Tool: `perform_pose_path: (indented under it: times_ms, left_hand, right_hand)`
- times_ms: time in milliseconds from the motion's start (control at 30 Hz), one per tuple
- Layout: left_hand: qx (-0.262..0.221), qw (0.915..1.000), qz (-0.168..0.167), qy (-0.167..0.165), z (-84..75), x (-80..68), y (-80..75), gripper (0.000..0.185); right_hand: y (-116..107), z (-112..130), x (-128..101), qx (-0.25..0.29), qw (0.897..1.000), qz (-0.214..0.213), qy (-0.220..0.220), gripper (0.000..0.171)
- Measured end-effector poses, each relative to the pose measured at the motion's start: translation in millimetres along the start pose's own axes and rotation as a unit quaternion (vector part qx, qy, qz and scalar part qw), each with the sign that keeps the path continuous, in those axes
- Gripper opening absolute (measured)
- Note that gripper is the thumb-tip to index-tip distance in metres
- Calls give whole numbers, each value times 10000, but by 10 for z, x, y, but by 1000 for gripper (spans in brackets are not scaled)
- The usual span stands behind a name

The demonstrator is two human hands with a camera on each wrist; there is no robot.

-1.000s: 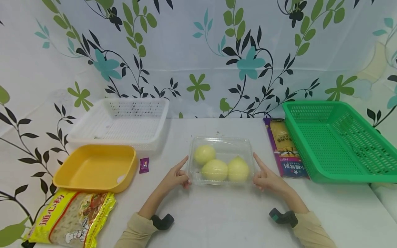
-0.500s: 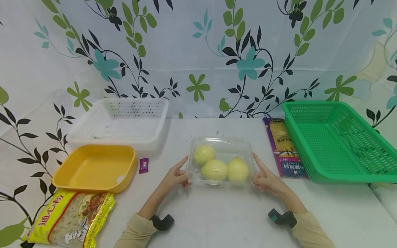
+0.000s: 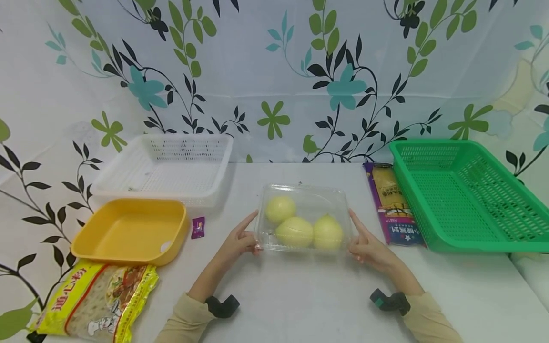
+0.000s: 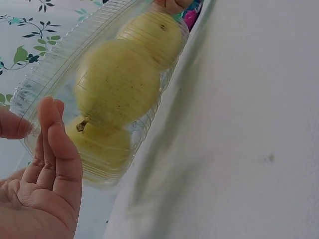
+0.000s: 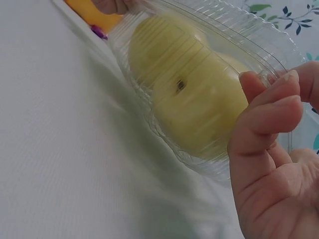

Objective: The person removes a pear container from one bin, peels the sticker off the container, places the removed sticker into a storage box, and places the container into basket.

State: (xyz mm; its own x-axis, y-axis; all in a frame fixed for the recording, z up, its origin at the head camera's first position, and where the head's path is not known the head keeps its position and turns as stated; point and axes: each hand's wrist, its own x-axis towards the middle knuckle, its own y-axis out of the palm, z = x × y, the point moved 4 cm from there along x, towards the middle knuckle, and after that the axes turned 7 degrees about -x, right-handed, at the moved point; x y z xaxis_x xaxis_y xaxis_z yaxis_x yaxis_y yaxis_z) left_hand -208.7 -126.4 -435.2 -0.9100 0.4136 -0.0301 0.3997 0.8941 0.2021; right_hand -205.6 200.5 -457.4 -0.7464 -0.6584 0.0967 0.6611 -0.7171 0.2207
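A clear plastic box (image 3: 317, 200) with three pale yellow pears (image 3: 295, 232) inside is at the middle of the white table. My left hand (image 3: 241, 242) holds the box's left side. On its right side my right hand (image 3: 371, 249) grips it, index finger stretched forward along the wall and the other fingers curled. In the left wrist view, the curled fingers (image 4: 55, 144) are at the box's rim, near a pear stem. The right wrist view has the fingertips (image 5: 284, 87) against the ridged edge, with a shadow on the cloth below the box.
On the left are a white basket (image 3: 180, 195), a yellow tub (image 3: 128, 255), a small purple packet (image 3: 198, 227) and a yellow noodle bag (image 3: 96, 302). A pasta packet (image 3: 394, 205) lies beside the green basket (image 3: 484, 245) on the right. A patterned cloth (image 3: 274, 47) hangs behind.
The box has shifted slightly up and left in the head view, its near edge now higher. My left hand has moved a little with it; my right hand stays almost in place.
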Motion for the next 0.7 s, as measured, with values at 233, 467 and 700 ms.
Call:
perform_pose_path:
  times_ms: [233, 467, 700]
  left_hand:
    - [-310, 9994, -120, 25, -79, -59, -64, 69]
    - [-180, 9997, 13, 183, -229, -88, -112, 67]
    - [-2, 9993, 101, 366, -474, -84, -190, 67]
  right_hand:
    - [66, 36, 91, 47, 10000, -31, 2, 87]
    - [97, 137, 212, -9, 9999, -64, 94, 86]
    - [159, 298, 359, 18, 9999, 65, 77, 85]
